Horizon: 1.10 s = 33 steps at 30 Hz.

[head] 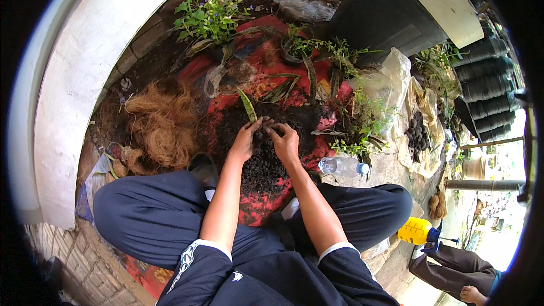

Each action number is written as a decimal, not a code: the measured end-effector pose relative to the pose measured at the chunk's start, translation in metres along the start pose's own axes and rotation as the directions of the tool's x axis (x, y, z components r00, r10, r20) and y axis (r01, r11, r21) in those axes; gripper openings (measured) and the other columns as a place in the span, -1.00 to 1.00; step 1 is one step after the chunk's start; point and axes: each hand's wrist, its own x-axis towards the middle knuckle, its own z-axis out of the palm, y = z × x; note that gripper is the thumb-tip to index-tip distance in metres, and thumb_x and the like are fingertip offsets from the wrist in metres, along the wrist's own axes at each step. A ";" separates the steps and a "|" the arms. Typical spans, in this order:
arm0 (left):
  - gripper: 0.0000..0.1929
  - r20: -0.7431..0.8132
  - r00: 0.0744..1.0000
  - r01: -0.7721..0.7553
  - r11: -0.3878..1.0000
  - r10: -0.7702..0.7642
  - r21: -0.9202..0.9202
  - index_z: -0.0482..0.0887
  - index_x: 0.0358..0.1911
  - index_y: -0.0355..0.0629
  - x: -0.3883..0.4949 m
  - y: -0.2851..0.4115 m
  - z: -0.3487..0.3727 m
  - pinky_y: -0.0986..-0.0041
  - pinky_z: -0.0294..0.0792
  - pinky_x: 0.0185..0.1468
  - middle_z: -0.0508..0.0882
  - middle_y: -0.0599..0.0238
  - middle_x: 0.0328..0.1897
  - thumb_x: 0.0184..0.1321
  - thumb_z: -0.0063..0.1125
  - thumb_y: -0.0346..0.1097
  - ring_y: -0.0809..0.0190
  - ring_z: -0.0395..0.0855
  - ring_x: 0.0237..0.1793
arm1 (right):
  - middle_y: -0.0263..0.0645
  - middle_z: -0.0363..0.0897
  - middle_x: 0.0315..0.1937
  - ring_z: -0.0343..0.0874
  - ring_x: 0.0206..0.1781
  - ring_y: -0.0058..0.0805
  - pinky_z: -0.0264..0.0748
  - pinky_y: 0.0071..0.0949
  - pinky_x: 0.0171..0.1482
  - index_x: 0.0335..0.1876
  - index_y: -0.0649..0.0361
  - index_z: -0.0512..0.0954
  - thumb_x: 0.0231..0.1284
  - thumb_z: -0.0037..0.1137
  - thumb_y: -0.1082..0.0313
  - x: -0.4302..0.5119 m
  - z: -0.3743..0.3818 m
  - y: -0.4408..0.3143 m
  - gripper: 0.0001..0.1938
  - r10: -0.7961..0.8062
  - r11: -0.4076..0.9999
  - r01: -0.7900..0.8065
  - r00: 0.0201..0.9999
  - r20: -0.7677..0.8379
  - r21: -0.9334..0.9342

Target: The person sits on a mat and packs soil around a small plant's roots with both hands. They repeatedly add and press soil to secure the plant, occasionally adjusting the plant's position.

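My left hand [245, 138] grips the lower end of a variegated snake plant leaf [247, 105], green with yellow edges, which points up and a little left. Close to its right is my right hand [284, 138], thumb and fingertips pinched together near the leaf's base; whether something small is between them cannot be told. Both hands are over a heap of dark potting soil [265, 165] spread on a red printed sheet [259, 210]. Dark soil marks the fingers.
Coconut fibre [163, 129] lies left of the soil. A clear plastic bottle [344, 166] lies by my right knee, beyond it a plastic bag with dark lumps [416, 134]. Leafy plants [212, 15] grow ahead. At the lower right are a yellow spray bottle [414, 230] and another person's legs [457, 267].
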 end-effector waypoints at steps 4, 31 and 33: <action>-0.75 -0.098 0.995 0.020 1.000 -0.020 0.001 0.60 -0.08 -0.26 -0.002 0.003 -0.001 0.40 0.50 0.02 0.68 0.21 -0.12 0.33 0.03 -0.24 0.23 0.65 -0.07 | -0.13 0.63 -0.33 0.59 -0.30 -0.41 0.45 -0.39 -0.20 -0.19 0.38 0.60 0.13 0.24 0.27 0.005 -0.008 0.005 -0.71 0.023 0.997 -0.022 1.000 -0.007 0.080; -0.48 -0.250 0.963 0.146 0.976 -0.103 0.161 0.50 0.15 -0.11 -0.001 -0.013 -0.003 0.24 0.12 0.31 0.50 0.25 0.19 0.23 0.16 0.04 0.22 0.35 0.25 | -0.31 0.62 -0.22 0.57 -0.20 -0.60 0.50 -0.61 -0.20 -0.03 0.31 0.53 0.20 0.16 0.47 0.025 -0.022 0.035 -0.76 0.192 0.772 -0.372 0.909 0.369 0.516; -0.46 -0.141 0.987 0.095 0.986 -0.075 0.139 0.49 0.17 -0.11 -0.007 -0.009 0.007 0.23 0.06 0.35 0.47 0.22 0.23 0.21 0.17 0.04 0.17 0.28 0.30 | -0.31 0.63 -0.32 0.55 -0.31 -0.62 0.48 -0.57 -0.26 -0.11 0.36 0.56 0.14 0.26 0.39 0.022 -0.015 0.027 -0.74 0.085 0.861 -0.216 0.954 0.287 0.460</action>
